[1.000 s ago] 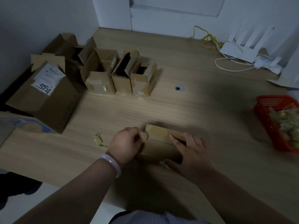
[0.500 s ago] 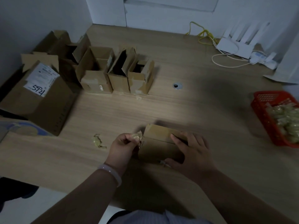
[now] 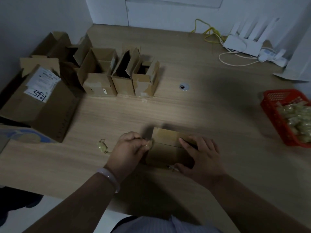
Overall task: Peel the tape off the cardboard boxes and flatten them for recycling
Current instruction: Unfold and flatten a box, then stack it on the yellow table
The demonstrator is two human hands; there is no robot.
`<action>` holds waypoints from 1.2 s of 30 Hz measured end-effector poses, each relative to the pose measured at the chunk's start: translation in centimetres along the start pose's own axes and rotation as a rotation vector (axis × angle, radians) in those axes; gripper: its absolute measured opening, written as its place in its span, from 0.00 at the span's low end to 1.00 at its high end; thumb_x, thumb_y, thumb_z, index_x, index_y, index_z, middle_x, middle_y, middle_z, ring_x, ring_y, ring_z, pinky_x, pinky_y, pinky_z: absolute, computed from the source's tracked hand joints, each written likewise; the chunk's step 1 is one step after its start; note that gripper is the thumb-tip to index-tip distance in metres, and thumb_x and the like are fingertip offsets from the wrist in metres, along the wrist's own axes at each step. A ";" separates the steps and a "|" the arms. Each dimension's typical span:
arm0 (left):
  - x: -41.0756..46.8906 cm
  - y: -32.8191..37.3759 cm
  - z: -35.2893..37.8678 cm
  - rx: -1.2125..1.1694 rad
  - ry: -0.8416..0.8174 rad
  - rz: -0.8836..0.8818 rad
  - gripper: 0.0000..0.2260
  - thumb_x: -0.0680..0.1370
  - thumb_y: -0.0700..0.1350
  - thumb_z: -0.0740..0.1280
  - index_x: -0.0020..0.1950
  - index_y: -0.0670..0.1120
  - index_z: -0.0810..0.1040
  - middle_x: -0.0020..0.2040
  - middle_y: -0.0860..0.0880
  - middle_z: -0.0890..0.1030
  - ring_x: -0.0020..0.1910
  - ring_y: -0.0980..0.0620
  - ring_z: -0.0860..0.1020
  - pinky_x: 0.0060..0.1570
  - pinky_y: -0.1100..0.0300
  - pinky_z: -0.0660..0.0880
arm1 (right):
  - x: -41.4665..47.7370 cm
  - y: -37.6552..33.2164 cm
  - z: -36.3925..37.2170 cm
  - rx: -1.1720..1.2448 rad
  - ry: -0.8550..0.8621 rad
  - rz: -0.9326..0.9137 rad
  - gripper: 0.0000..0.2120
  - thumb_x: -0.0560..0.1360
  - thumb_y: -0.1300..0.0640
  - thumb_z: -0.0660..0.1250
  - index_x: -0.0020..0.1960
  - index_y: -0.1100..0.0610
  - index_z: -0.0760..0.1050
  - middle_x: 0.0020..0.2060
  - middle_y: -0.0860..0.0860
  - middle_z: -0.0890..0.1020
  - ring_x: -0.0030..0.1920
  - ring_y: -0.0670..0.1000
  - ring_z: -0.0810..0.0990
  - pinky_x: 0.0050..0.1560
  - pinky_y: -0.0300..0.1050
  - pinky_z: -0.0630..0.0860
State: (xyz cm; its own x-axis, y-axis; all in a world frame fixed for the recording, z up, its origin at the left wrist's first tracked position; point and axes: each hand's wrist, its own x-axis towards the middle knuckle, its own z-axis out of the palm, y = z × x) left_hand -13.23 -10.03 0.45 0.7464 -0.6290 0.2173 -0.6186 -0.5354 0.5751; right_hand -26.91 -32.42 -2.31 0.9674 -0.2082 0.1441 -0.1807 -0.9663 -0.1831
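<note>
While the left hand [image 3: 130,149] pinches the tape [image 3: 149,143] at the end of the box [image 3: 166,137] on the table [image 3: 202,111], the right hand [image 3: 201,157], fingers flat on top, should press down; pull low and steady

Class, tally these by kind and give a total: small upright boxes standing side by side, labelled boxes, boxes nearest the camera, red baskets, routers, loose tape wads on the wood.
Small upright boxes: 3
Labelled box: 1
Near box: 1
Red basket: 1
Router: 1
Loose tape wad: 1
Total: 8
</note>
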 end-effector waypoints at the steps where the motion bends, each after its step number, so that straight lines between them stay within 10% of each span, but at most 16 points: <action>1: 0.2 -0.1 0.0 -0.053 -0.031 -0.012 0.03 0.73 0.38 0.72 0.44 0.44 0.84 0.45 0.49 0.78 0.46 0.50 0.76 0.49 0.64 0.69 | 0.0 -0.1 -0.1 -0.006 -0.009 0.001 0.39 0.64 0.25 0.61 0.70 0.44 0.70 0.62 0.52 0.73 0.61 0.57 0.72 0.65 0.55 0.66; 7: 1.2 -0.4 1.3 -0.292 -0.189 -0.433 0.13 0.69 0.49 0.76 0.51 0.58 0.80 0.44 0.63 0.80 0.44 0.69 0.76 0.41 0.80 0.68 | -0.1 -0.3 -0.6 -0.010 -0.045 0.007 0.39 0.67 0.24 0.56 0.71 0.44 0.69 0.63 0.52 0.73 0.62 0.56 0.71 0.66 0.54 0.64; 11: 1.5 -0.7 2.0 -0.377 -0.143 -0.527 0.08 0.67 0.46 0.78 0.38 0.57 0.80 0.38 0.59 0.82 0.42 0.61 0.80 0.43 0.64 0.76 | -0.1 -0.4 -0.7 -0.017 -0.051 0.012 0.39 0.65 0.25 0.58 0.70 0.44 0.69 0.63 0.52 0.73 0.61 0.57 0.71 0.65 0.54 0.64; 20: 0.1 -1.0 2.8 -0.579 0.102 -0.758 0.07 0.73 0.39 0.72 0.40 0.49 0.77 0.38 0.49 0.81 0.37 0.52 0.79 0.33 0.65 0.74 | -0.1 -0.3 -0.7 -0.011 -0.051 0.012 0.39 0.64 0.24 0.59 0.70 0.44 0.71 0.63 0.52 0.73 0.62 0.56 0.71 0.66 0.55 0.65; 29: -1.1 -4.7 0.6 -0.435 0.133 -0.845 0.06 0.74 0.41 0.72 0.41 0.50 0.78 0.41 0.45 0.83 0.45 0.43 0.82 0.49 0.46 0.79 | -0.3 -0.1 -0.4 -0.001 -0.061 0.021 0.39 0.66 0.24 0.58 0.70 0.43 0.70 0.64 0.52 0.72 0.63 0.57 0.70 0.66 0.57 0.65; 36: -1.2 -6.5 -1.7 -0.133 0.164 -0.679 0.10 0.78 0.39 0.65 0.56 0.39 0.82 0.53 0.42 0.83 0.49 0.51 0.80 0.50 0.62 0.71 | -0.2 0.1 -1.1 0.117 -0.095 -0.008 0.36 0.67 0.30 0.61 0.70 0.47 0.71 0.67 0.51 0.71 0.66 0.56 0.68 0.67 0.57 0.64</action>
State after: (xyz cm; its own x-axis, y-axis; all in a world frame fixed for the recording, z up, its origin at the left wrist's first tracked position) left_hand -9.68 -4.82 -2.26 0.9902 -0.0819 -0.1135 0.0241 -0.6992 0.7145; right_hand -27.32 -32.68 -1.33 0.9821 -0.1803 0.0547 -0.1566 -0.9426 -0.2950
